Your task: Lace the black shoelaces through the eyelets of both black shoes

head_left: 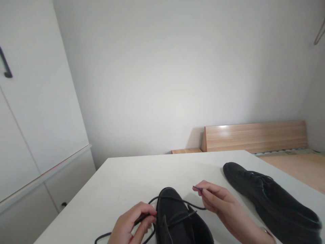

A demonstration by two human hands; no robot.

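Black and soft-looking, the near black suede shoe (177,222) sits at the bottom edge of the view on the flat white bench (122,183), right between the two hands. Its toe points away from the person, so its long side runs from near to far.

The left hand (133,222) is just beside the shoe's left side. I cannot tell if it touches the shoe. Its fingers are pressed together and pinch a bit of the thin black lace (196,206) close to the shoe. More lace trails off to the left along the bench.

The right hand (218,203) is a little farther away and to the right of the shoe, not touching it. Its thumb and first finger pinch the lace near its tip, and the tip pokes out to the left. From that pinch the lace runs back to the middle of the shoe. Another part bends in a loop around the toe. Both hands are close to the shoe, but the left hand is nearer.

Farther right on the bench lies a second black shoe (271,200), well apart from both hands, with its toe pointing away and to the left.

Behind the bench are a light wooden board (254,135) and a plain white wall (177,67). A tall white cupboard (38,118) stands on the left.
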